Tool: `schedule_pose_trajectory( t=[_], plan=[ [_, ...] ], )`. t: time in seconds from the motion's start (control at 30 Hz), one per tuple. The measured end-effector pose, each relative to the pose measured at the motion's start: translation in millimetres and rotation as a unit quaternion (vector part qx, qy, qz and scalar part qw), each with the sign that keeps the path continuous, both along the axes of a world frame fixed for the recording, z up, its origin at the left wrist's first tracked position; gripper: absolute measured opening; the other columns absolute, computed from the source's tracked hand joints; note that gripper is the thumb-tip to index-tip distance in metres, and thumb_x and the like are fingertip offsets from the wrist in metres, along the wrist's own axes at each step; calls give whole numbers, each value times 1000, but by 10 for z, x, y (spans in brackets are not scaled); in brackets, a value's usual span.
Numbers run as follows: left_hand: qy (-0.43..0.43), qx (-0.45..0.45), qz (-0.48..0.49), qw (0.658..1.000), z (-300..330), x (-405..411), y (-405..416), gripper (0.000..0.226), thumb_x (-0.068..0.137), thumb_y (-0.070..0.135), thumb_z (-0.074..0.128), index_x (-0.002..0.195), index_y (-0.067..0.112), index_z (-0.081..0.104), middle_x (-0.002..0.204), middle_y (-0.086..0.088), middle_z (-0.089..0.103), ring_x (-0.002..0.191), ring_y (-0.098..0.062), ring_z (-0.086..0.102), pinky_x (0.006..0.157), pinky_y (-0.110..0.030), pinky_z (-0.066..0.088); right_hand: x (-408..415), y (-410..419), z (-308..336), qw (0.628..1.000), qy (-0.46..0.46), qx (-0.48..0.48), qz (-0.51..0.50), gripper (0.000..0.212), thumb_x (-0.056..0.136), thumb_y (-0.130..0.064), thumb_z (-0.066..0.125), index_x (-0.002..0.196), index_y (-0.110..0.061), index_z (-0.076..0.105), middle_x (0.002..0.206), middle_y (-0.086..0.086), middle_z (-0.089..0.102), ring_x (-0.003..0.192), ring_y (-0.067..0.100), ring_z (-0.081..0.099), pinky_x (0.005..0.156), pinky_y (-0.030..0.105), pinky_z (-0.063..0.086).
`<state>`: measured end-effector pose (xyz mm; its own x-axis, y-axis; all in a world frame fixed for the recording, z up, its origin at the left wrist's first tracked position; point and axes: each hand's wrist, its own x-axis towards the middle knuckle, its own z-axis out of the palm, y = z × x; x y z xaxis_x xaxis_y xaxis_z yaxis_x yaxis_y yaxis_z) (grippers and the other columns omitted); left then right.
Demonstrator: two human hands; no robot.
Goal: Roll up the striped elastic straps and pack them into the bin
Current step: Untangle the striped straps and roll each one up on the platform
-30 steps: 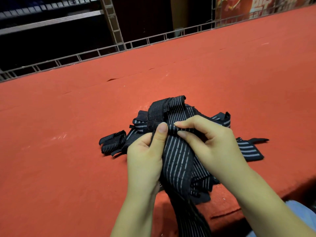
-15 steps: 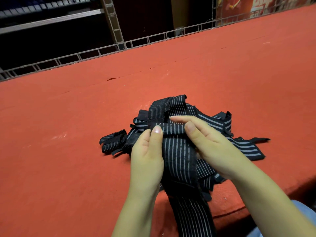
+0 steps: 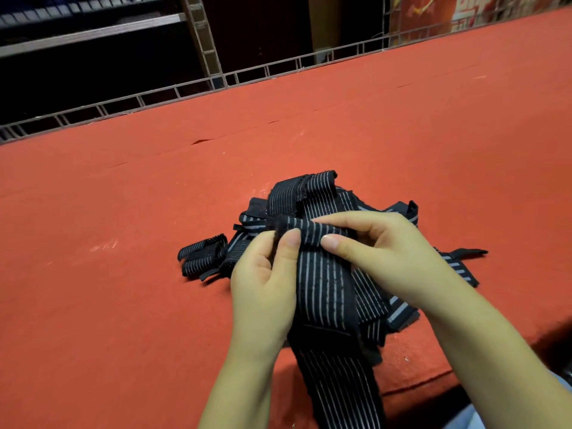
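On red counter (image 3: 123, 305), near front edge: left hand (image 3: 263, 292) and right hand (image 3: 387, 258) both pinching strap (image 3: 322, 289), turning first fold of roll; loose pile (image 3: 309, 193) waiting beneath; one rolled strap (image 3: 201, 257) lying beside; bin not showing

Black straps (image 3: 322, 283) with thin pale-grey stripes running lengthwise, a few with broader grey bands, on an orange-red counter (image 3: 123, 274); grey wire rail (image 3: 278, 65) behind, red poster (image 3: 433, 7) beyond.
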<state>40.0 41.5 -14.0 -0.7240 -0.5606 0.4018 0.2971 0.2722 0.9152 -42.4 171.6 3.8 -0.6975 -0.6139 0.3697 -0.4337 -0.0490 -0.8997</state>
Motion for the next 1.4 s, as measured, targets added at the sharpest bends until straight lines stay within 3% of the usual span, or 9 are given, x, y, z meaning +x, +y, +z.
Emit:
schedule_pose_trajectory(
  t=[0.3,0.6,0.77,0.87,1.0,1.13,1.27,1.33,1.4],
  plan=[
    [-45,110,-78,990,8,-16,72,37,84,40,56,95,6,67,96,-14,74,87,-23,68,78,-39,55,-23,-37,-12,991,-17,-81,-103,21,87,-13,68,102,-26,74,98,-11,75,96,4,68,88,29,52],
    [-10,152,-54,987,113,-55,71,55,79,48,60,77,-7,55,72,-13,55,67,-22,49,59,-33,39,-17,-100,-51,979,121,-34,-162,25,83,-13,73,102,-30,72,98,-25,67,98,-9,62,84,5,41],
    [-33,171,-34,984,91,-84,50,42,73,56,58,54,18,52,55,0,45,51,-10,40,46,-25,33,-29,-137,-116,964,213,-29,-157,28,78,-18,68,106,-18,74,96,-17,68,97,-4,62,86,5,41],
    [-41,199,-31,979,61,-101,25,44,68,60,60,57,17,57,62,-6,51,58,-14,48,51,-26,39,-39,-126,-117,965,228,-27,-123,30,77,-16,69,107,-16,74,98,-8,71,96,0,64,89,11,45],
    [-35,222,-34,974,65,-99,15,47,71,53,66,78,6,65,75,-14,55,69,-23,53,59,-31,43,-44,-56,-56,989,142,-12,-39,31,78,-10,75,105,-24,73,104,-14,71,101,-3,64,91,11,45],
    [-16,217,-49,975,26,-111,6,39,96,28,55,61,16,71,69,-10,65,64,-20,61,56,-27,48,-11,10,13,999,-1,-18,33,27,81,-26,71,106,-35,68,104,-19,71,97,-6,64,82,10,47],
    [14,169,-65,983,42,-99,19,35,101,24,50,73,15,71,75,-5,71,70,-15,65,61,-26,52,9,-31,-44,997,-71,-1,33,36,82,-58,58,116,-48,63,115,18,64,95,22,66,79,40,58],
    [16,132,-62,989,-1,-98,3,29,95,31,55,72,20,69,73,-2,68,70,-14,62,62,-27,50,20,-41,-36,993,-112,-13,30,37,87,-59,57,117,-38,65,117,23,61,94,33,66,77,48,58],
    [4,115,-51,992,-143,-82,-19,23,86,41,61,74,24,70,74,-2,68,74,-19,63,65,-30,51,24,-33,-16,987,-148,-39,45,34,82,-45,58,109,-27,68,109,16,68,86,23,66,73,43,58]
  ],
)
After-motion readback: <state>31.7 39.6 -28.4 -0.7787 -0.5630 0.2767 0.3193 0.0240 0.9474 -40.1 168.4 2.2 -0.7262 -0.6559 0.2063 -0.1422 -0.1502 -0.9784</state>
